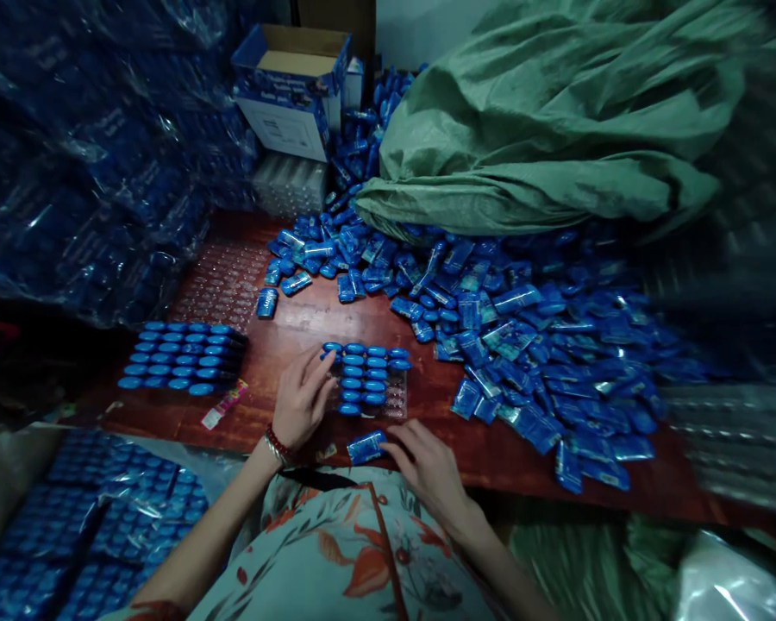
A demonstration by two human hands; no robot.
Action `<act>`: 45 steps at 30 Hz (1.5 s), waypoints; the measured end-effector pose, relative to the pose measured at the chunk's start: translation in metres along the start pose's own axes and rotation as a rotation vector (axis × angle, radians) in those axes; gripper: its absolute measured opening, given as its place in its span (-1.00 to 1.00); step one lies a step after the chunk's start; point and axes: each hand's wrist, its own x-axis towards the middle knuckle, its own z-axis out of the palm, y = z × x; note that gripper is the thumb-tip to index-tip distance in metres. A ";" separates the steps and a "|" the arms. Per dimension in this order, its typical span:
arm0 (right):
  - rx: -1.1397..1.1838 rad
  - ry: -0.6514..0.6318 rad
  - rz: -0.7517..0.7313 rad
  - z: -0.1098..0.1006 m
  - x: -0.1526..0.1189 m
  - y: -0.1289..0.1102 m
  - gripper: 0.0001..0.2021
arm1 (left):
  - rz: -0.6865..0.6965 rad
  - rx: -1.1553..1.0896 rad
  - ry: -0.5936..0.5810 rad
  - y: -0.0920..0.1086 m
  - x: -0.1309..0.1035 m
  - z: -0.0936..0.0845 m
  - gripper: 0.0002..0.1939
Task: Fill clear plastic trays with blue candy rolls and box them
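Though small, glossy blue packet [366,448]

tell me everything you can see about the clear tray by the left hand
The clear tray looks like thin, shiny moulded plastic. It lies flat on the reddish-brown table, mostly covered by rows of blue packets; bare slots show at its lower right. The left hand is at its left side; whether it touches the tray is unclear.
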 end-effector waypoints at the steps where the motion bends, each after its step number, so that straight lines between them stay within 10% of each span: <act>1: -0.020 -0.059 0.010 0.005 -0.001 -0.004 -0.76 | 0.056 -0.004 -0.058 0.007 0.004 0.001 -0.51; 8: 0.038 -0.241 -0.056 0.019 0.003 -0.005 -0.84 | 0.339 0.046 -0.417 0.024 0.039 0.024 -0.54; 16: 0.111 0.101 -0.098 -0.003 0.002 0.010 -0.67 | 0.329 0.048 -0.429 0.019 0.036 0.024 -0.54; 33: -0.404 -0.020 -0.186 -0.015 0.028 -0.006 -0.77 | 0.326 0.006 -0.410 0.016 0.038 0.029 -0.54; 45: 0.870 0.175 0.435 0.035 -0.005 0.013 -0.68 | 0.339 0.074 -0.394 0.016 0.039 0.030 -0.54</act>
